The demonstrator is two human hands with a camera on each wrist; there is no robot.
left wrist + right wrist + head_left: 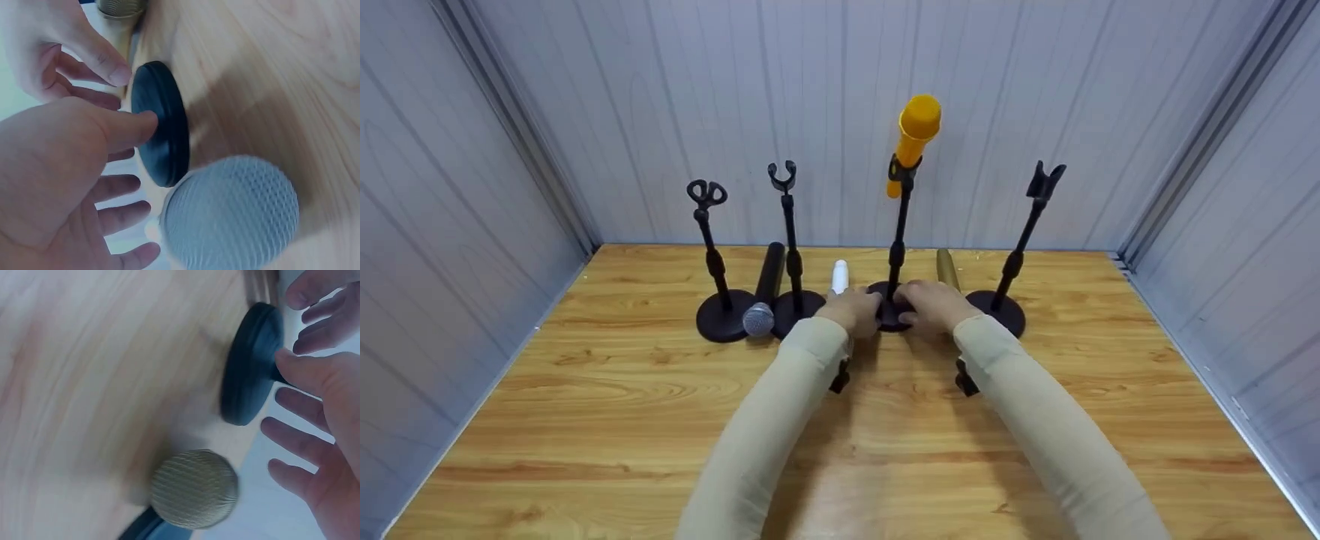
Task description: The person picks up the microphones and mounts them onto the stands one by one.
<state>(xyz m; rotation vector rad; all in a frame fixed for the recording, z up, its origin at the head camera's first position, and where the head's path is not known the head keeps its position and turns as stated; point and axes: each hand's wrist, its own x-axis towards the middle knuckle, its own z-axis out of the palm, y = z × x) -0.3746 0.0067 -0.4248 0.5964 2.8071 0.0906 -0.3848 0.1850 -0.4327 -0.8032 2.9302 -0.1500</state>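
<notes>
An orange-yellow microphone [920, 120] sits tilted in the clip of a black desktop stand [899, 232] with a round base [160, 124]. My left hand [853, 310] is at the left of this base; in the left wrist view its thumb lies against the base, the other fingers spread loosely. On the opposite side is my right hand [934, 306], its thumb at the base near the pole and its fingers loosely extended in the right wrist view. A white microphone [840, 276] with a grey mesh head [230, 214] lies by my left hand. Beside my right hand lies a gold microphone [194, 489].
Two black stands with vacant clips, an outer one [716, 262] and an inner one [793, 255], stand at left, a black microphone [765, 292] between them. Another vacant stand [1015, 262] stands at right. Pale panel walls [825, 112] enclose the wooden table [607, 405] on three sides.
</notes>
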